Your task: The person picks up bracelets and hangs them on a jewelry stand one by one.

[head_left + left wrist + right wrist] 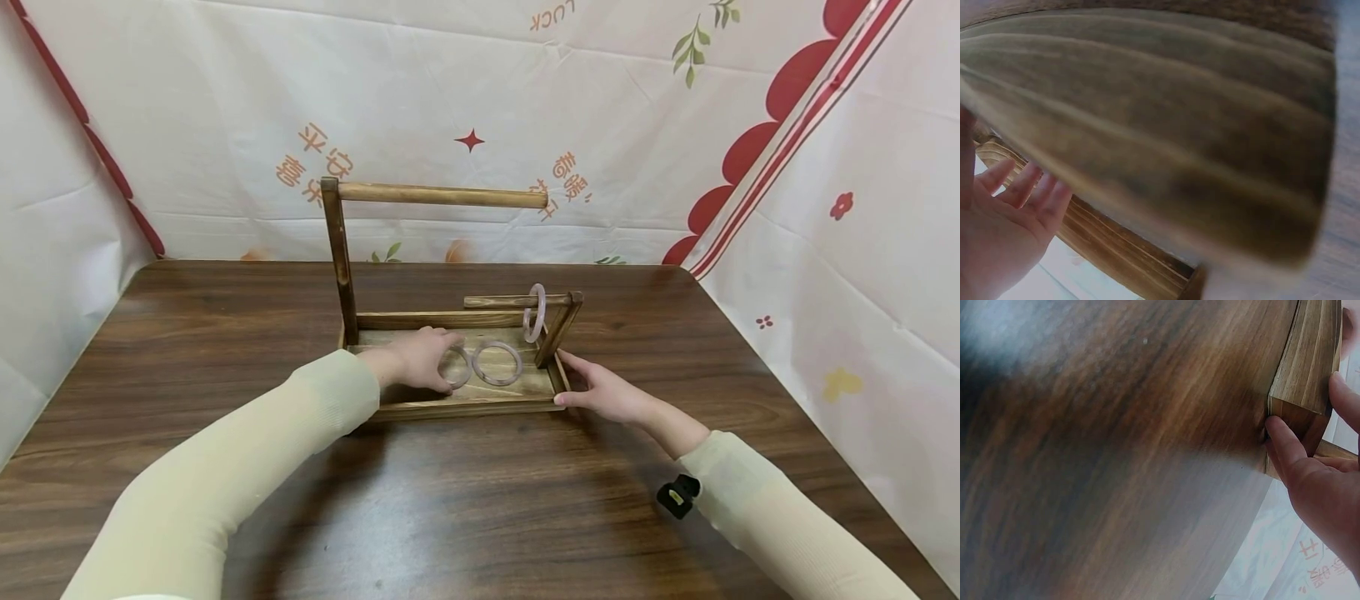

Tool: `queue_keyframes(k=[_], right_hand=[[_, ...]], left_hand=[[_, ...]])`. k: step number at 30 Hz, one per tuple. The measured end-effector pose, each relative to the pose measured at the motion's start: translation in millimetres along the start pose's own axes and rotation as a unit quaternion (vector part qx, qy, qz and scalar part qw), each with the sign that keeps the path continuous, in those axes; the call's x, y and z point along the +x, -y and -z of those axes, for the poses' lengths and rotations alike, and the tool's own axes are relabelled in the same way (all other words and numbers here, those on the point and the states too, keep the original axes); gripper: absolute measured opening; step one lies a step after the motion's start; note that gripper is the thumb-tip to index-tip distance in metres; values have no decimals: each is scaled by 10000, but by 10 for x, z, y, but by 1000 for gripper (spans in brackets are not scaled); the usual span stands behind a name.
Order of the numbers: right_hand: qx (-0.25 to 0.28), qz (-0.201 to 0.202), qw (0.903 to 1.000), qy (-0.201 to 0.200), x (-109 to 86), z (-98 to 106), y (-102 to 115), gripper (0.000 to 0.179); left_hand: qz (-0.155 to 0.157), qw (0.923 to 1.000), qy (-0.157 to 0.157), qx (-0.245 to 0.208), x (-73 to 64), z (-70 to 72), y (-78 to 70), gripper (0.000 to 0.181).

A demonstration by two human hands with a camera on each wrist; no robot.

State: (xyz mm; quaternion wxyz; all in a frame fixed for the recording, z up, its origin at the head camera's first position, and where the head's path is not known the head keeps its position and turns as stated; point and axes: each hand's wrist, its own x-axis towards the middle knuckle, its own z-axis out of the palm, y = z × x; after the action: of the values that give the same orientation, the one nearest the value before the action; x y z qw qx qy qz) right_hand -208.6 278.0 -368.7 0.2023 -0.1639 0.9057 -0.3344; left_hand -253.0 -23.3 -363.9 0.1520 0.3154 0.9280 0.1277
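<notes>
A wooden tray stand point(465, 408) has a tall left post with a long upper rod point(442, 195) and a short right post with a lower rod point(495, 302). On the lower rod hangs a pale lilac bangle point(541, 302). Two more bangles lie side by side in the tray: the right bangle point(497, 382), and the left bangle point(468, 371), partly covered by my left hand point(411, 358). That hand's thumb and loosely bent fingers are spread about the left bangle; the left wrist view hides it behind the tray wall. My right hand point(603, 392) grips the tray's right end, thumb at the front corner.
The stand rests on a dark wood-grain table point(480, 492). Behind it hangs a pale printed cloth point(420, 100), and a similar cloth borders each side. A small black device point(678, 496) sits at my right sleeve.
</notes>
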Motion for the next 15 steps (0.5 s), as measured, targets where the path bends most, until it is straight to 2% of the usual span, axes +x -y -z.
queue_keyframes(k=[8, 15], right_hand=[[-39, 30, 10000, -3, -13, 2, 22, 82], [-78, 19, 10000, 28, -20, 6, 25, 82]], left_hand=[[64, 9998, 50, 183, -9, 13, -36, 75], [158, 9998, -136, -7, -18, 25, -42, 67]])
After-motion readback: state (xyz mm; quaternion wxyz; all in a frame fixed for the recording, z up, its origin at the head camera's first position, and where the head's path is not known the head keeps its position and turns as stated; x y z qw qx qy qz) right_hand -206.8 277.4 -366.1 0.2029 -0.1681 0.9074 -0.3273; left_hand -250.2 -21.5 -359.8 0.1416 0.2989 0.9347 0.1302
